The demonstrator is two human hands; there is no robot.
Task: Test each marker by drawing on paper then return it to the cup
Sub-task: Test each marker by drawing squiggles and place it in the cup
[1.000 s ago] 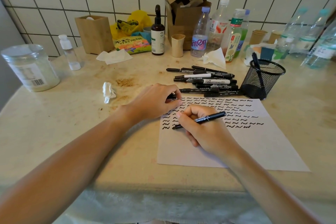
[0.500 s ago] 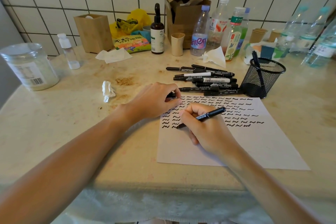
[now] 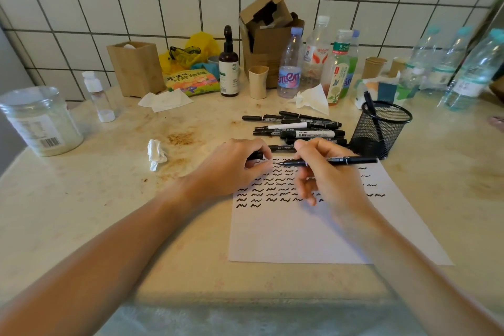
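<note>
- Head view: our right hand (image 3: 331,172) pinches a black marker (image 3: 343,161) between thumb and forefinger. The barrel lies nearly level, long axis running left to right, bare tip pointing left toward our left hand (image 3: 234,166), tail end pointing right toward the mesh cup (image 3: 381,128).
- Head view: the left hand rests at the upper left corner of the paper (image 3: 313,232), fingers curled round a small black piece, the cap (image 3: 255,156) by our reading. Only a sliver of it shows, so we cannot confirm this.
- Head view: the marker tip sits just beside the left hand's fingers, lifted off the sheet as far as we can judge. Tip and supposed cap face each other along roughly the same line, near but apart.
- Head view: the paper carries rows of black squiggles (image 3: 272,194) across its upper part; the lower part is bare.
- Head view: the mesh cup stands just past the paper's upper right corner and holds one marker upright (image 3: 369,102). A pile of loose markers (image 3: 297,128) lies on the table (image 3: 109,213) between cup and left hand.
- Judgement: recapping looks like the step in hand. The right hand is the nearer to the cup, which lies to its right and slightly beyond, so the drop-off falls to it. To go in, the barrel would need tipping from level to upright.
</note>
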